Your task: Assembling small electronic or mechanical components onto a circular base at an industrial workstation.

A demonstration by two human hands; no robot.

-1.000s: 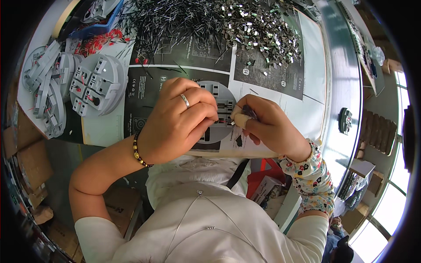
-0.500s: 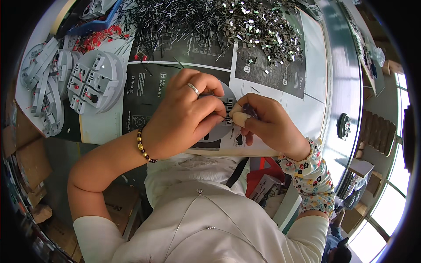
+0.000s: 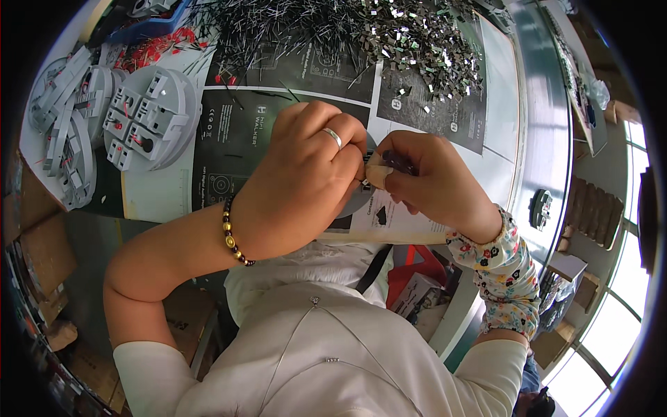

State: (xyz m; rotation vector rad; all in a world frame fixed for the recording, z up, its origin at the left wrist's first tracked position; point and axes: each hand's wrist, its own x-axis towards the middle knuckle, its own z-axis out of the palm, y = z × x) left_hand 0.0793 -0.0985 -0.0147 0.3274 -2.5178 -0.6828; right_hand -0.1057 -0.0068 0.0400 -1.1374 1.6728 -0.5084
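My left hand (image 3: 306, 174), wearing a ring and a beaded bracelet, is closed in a pinch over a grey round plastic part (image 3: 358, 207) on the table. What its fingertips grip is hidden. Close against it, my right hand (image 3: 441, 177) has its fingers curled round a dark translucent handle (image 3: 401, 163); the handle's working end does not show. A pale wrap (image 3: 377, 175) covers its thumb tip. A tiny shiny piece (image 3: 365, 183) shows between the two hands. Both hands mask most of the grey part.
A heap of thin black pins (image 3: 285, 31) and a pile of small dark and shiny chips (image 3: 424, 55) lie at the back. Grey round plastic parts (image 3: 156, 118) are stacked on the left, near red pieces (image 3: 163, 48) and a blue tray (image 3: 149, 29). Printed black sheets (image 3: 240, 132) cover the table.
My left hand has turned and shifted slightly right, its fingers drawing closer to my right hand. The grey part is now more covered.
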